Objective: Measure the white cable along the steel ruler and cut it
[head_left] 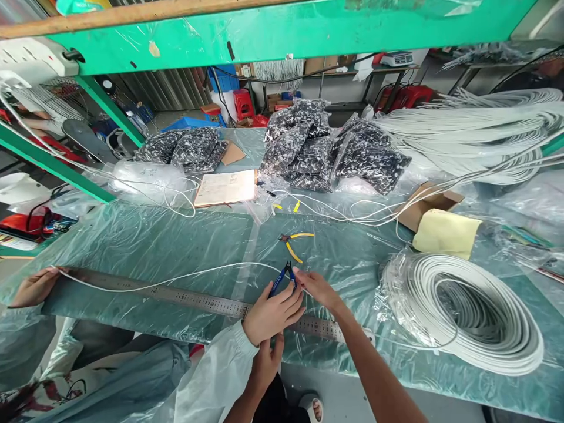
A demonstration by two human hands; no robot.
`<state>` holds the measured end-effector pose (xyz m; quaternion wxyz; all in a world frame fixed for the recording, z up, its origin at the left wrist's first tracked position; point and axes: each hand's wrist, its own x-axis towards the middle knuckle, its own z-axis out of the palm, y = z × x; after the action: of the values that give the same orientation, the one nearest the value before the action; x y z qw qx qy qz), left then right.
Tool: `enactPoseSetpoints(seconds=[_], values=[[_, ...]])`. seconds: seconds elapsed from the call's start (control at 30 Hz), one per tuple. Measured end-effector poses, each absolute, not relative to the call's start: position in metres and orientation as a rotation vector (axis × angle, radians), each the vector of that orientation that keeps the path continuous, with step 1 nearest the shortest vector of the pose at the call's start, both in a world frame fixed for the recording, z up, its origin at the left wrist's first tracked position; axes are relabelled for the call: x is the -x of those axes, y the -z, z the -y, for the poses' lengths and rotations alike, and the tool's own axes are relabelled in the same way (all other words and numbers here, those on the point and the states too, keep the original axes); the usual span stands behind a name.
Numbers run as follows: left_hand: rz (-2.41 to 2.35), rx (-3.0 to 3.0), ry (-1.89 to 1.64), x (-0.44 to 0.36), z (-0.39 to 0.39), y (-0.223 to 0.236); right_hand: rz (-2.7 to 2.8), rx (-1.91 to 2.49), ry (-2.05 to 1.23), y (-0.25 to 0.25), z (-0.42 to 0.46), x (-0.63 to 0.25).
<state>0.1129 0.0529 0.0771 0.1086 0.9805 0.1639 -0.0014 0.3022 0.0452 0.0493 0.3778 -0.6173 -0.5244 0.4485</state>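
My right hand [316, 288] pinches a white cable [211, 270] beside blue-handled cutters [277, 282]. A co-worker's hand [275, 314] in a pale sleeve lies over the cutters' handles. Below it, my left hand [267, 361] reaches up to the front edge of a long steel ruler [198, 299]; its fingertips are mostly covered, so its grip is unclear. The co-worker's other hand [37, 288] holds the cable at the ruler's far left end. Yellow-handled pliers [294, 244] lie spread just behind the cutters.
A large coil of white cable [497, 311] sits at the right. Clear bags of black-and-white small parts [299, 147] are piled behind, with an open notebook [227, 188] and a cardboard box [423, 205]. A green beam [264, 32] crosses above the plastic-covered table.
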Motion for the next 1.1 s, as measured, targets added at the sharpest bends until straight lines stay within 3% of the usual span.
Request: enactPoseSetpoints(seconds=[0.17, 0.33, 0.57, 0.83, 1.1], values=[[-0.4, -2.783, -0.146, -0.106, -0.057, -0.06, 1.246, 1.776, -0.984, -0.049, -0.048, -0.285], [-1.067, -2.609, -0.6, -0.075, -0.014, -0.025, 1.02, 1.616, -0.683, -0.041, -0.034, -0.278], [-1.562, -2.38, -0.996, -0.074, -0.01, -0.019, 1.006, 1.488, -0.772, -0.037, -0.021, -0.29], [-1.479, -2.605, -0.641, -0.117, -0.103, -0.056, 1.117, 1.182, -0.94, -0.058, 0.004, -0.298], [-1.382, -2.564, -0.475, -0.101, -0.105, -0.024, 0.267, 1.078, -1.012, -0.082, -0.039, -0.369]])
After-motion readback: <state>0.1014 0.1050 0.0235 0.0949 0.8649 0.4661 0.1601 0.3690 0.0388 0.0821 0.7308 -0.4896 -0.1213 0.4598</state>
